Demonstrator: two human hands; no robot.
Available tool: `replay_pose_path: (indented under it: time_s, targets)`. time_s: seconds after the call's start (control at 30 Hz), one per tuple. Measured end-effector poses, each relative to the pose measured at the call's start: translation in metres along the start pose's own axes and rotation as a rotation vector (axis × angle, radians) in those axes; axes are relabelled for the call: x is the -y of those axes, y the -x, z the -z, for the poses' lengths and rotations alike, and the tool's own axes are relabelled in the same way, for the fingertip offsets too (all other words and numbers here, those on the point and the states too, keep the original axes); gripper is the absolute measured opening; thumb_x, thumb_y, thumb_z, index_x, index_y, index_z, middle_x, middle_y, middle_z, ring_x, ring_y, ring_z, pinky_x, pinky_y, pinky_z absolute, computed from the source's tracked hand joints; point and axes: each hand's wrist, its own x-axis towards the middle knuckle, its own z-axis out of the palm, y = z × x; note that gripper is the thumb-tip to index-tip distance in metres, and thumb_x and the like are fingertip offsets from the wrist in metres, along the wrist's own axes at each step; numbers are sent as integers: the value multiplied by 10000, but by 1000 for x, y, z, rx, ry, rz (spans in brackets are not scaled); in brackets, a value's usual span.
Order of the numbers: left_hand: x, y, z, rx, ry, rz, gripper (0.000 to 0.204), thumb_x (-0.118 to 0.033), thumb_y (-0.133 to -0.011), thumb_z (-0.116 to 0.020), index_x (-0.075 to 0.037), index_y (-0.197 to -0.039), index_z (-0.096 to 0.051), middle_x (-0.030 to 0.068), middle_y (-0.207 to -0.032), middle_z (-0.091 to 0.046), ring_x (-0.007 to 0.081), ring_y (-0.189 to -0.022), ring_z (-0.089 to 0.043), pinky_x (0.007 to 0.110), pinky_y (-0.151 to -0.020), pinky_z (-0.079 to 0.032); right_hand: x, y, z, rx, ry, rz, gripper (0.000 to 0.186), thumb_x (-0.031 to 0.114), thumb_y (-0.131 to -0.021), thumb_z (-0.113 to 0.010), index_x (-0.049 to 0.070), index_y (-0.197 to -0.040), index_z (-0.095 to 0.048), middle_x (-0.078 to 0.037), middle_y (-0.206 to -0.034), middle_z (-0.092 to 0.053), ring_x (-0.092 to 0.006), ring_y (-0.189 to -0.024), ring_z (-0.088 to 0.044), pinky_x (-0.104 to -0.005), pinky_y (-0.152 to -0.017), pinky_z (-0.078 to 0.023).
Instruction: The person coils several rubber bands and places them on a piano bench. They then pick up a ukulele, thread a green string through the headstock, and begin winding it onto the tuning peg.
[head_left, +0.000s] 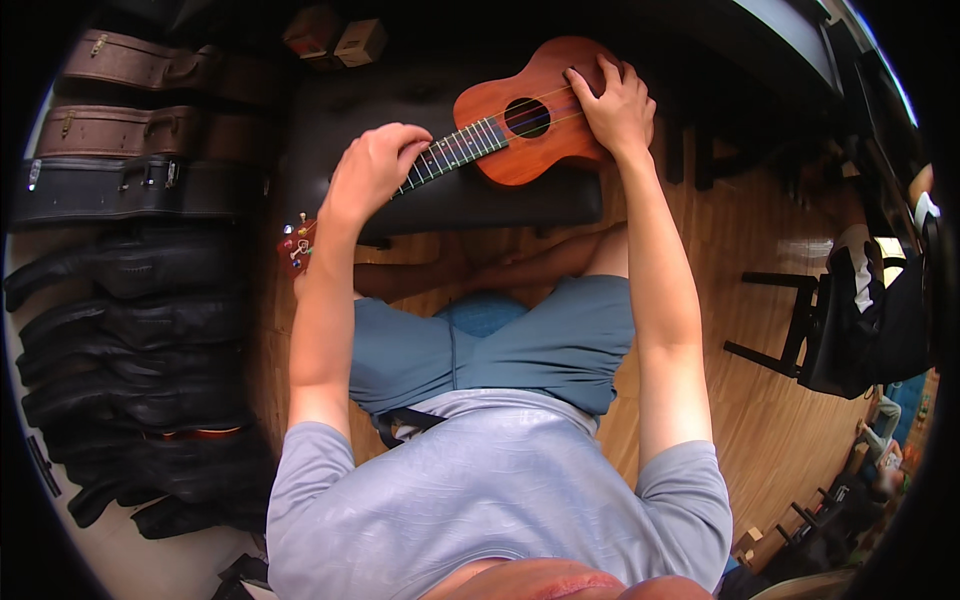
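We see a ukulele (pixel 555 145) of smooth, fine-grained wood with a satin sheen, its fretboard (pixel 440 158) crossed by shiny, metallic-looking frets (pixel 462 146). The padded bench (pixel 540 205) looks like smooth, faintly glossy leather. Around us are lightly polished wooden floorboards (pixel 740 230), leathery hard cases (pixel 140 60) with metal latches (pixel 98 45), and wrinkled, dully gleaming gig bags (pixel 140 325). The shorts (pixel 545 345) are matt cloth.
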Motion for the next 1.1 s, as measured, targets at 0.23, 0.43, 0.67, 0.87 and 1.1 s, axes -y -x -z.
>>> replay_pose_path:
  time_s: [0.23, 0.43, 0.67, 0.87, 1.1]
  targets:
    - [-46, 79, -30, -156, -356, -147, 451, -261, -900, -806, -41, -1280, -700, 158, -1426, -634, 370, -1364, -566, 526, -1152, -426, 0, 1, 2, 18, 17, 11, 789, 729, -926, -587, 171, -1484, -597, -216, -1542, -502, -403, -1403, -486, -550, -1143, -376]
    - [-48, 94, -26, -53, 131, -176, 246, -201, -873, -826, -69, -1075, -776, 115, -1139, -762, 310, -1064, -720, 405, -975, -557, -1, 2, 4, 27, 30, 25, 807, 741, -937, -552, 166, -1503, -589, -251, -1597, -443, -410, -1463, -432, -522, -1188, -340]
    - [-3, 103, -115, -105, 1206, 451, 369, -266, -1067, -663, -10, -1333, -654, 121, -1119, -748, 174, -964, -737, 318, -870, -599, 21, -2, 17, -127, -134, 686, 196, 194, -970, -720, 94, -1129, -777, -135, -1336, -696, -323, -1238, -652, -465, -1071, -482]
    - [37, 103, -115, -305, 1703, 399, 482, -344, -1087, -613, -49, -1455, -509, 127, -1317, -672, 263, -1156, -707, 368, -934, -598, 56, 8, 58, 194, 51, 1037, 273, 94, -934, -664, 20, -1192, -716, -147, -1285, -709, -306, -1198, -677, -430, -1038, -524]
    - [48, 109, -104, -322, 1824, 344, 557, -349, -1063, -653, -66, -1518, -502, 107, -1364, -658, 252, -1246, -663, 365, -949, -584, 109, -4, 84, 575, 309, 1105, 352, 76, -873, -671, 37, -1217, -735, -137, -1236, -735, -313, -1151, -689, -425, -1008, -535]
